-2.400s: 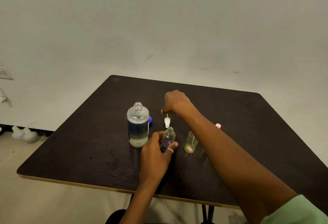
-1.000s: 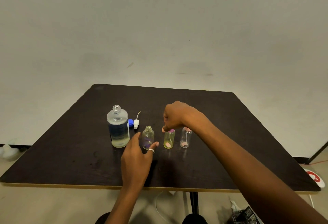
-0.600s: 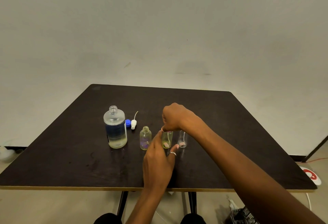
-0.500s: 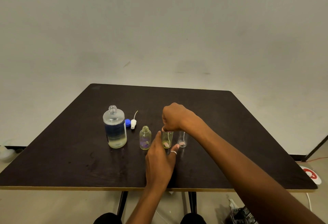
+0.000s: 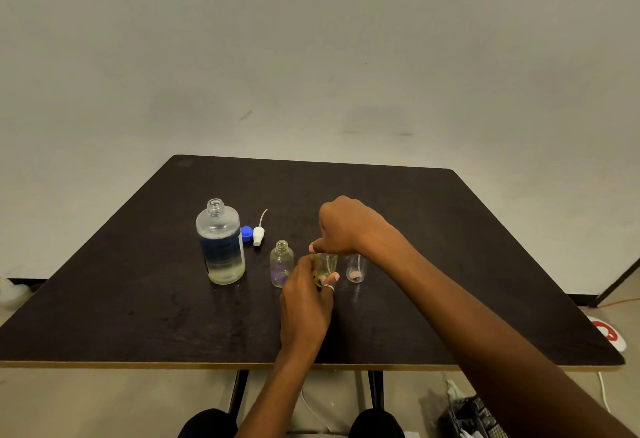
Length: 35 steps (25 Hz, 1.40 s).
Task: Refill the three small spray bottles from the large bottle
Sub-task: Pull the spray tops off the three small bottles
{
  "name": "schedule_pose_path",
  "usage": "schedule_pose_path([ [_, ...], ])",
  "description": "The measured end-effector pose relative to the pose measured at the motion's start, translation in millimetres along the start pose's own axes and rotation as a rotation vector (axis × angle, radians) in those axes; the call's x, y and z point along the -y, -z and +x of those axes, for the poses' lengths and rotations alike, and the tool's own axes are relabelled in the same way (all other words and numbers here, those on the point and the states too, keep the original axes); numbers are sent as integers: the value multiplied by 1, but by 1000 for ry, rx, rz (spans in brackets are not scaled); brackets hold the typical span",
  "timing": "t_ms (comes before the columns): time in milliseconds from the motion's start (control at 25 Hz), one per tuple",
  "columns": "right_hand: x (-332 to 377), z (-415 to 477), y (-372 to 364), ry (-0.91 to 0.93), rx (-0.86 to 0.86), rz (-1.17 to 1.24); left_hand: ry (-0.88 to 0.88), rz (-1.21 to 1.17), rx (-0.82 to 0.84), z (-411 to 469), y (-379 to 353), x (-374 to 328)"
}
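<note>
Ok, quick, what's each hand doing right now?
Left hand: closed around the middle small bottle.
Right hand: fingers pinched at that bottle's top.

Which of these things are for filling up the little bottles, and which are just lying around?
For the job:
- large bottle, open
- blue cap
- white spray top
- open small bottle
- yellowish small bottle, held by left hand and right hand
- clear small bottle
- table

Just lying about:
- red and white thing on the floor
- black basket
</note>
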State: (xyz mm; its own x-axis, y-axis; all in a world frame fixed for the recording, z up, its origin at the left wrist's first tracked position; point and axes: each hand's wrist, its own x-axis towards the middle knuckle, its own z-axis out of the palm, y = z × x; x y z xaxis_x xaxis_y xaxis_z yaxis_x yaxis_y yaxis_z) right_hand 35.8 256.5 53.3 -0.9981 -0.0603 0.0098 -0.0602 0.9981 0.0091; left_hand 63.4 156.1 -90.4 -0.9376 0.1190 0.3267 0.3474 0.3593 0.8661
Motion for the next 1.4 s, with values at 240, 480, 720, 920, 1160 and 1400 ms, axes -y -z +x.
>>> schedule_pose_path([
  [240, 1, -2, -5, 86, -21, -14, -31, 10, 11, 1, 0, 3],
  [480, 1, -3, -6, 135, -33, -41, -18, 43, 3, 1, 1, 3],
  [720, 1, -1, -6, 158, -22, -69, -14, 62, -4, 2, 1, 4],
  [920, -2, 0, -7, 186, 27, -57, -23, 40, 2, 3, -1, 6],
  [1160, -5, -3, 5, 304, 98, -20, -41, 23, 10, 4, -1, 7],
  [1400, -1, -4, 2, 186, 45, -30, -42, 2, 5, 3, -2, 9],
])
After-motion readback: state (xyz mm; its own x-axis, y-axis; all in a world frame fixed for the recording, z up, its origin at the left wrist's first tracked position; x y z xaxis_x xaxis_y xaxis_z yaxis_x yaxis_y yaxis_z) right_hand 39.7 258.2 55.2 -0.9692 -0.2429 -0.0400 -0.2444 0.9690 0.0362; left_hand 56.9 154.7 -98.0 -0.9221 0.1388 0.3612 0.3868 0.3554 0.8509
